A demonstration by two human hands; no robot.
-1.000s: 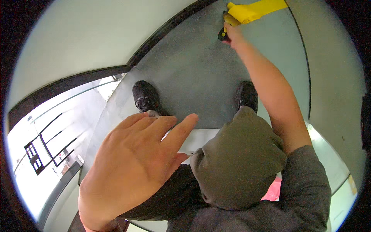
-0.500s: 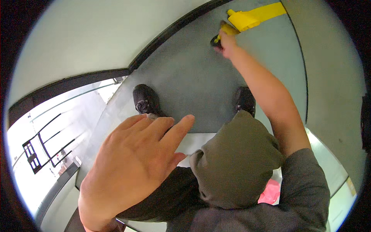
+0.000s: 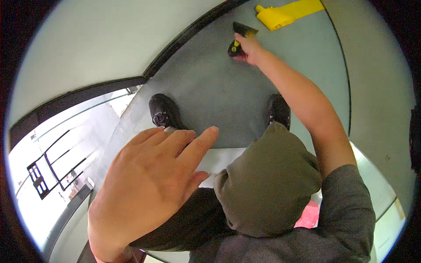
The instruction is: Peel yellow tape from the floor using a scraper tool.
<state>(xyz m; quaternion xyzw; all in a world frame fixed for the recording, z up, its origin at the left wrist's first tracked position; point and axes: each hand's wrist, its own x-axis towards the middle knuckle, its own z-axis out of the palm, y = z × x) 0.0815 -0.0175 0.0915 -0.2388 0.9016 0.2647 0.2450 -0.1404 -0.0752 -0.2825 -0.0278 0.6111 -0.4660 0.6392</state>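
Note:
My right hand reaches far forward and is closed round the black-and-yellow handle of a scraper. Its wide dark blade points away from me, just above or on the grey floor; I cannot tell whether it touches. Beyond the blade, to its right, a yellow strip lies on the floor, its left end curled into a loose roll. The strip and the blade are apart. My left hand hovers close over my left leg, fingers stretched out and holding nothing.
The grey floor spreads between my black shoes, bordered by a black skirting along a pale wall. My bent right knee stands in the foreground. Something pink shows beside it. A bright opening with a black rack lies left.
My right hand has drawn the scraper left and slightly toward me, away from the yellow strip's roll. The left hand has barely moved.

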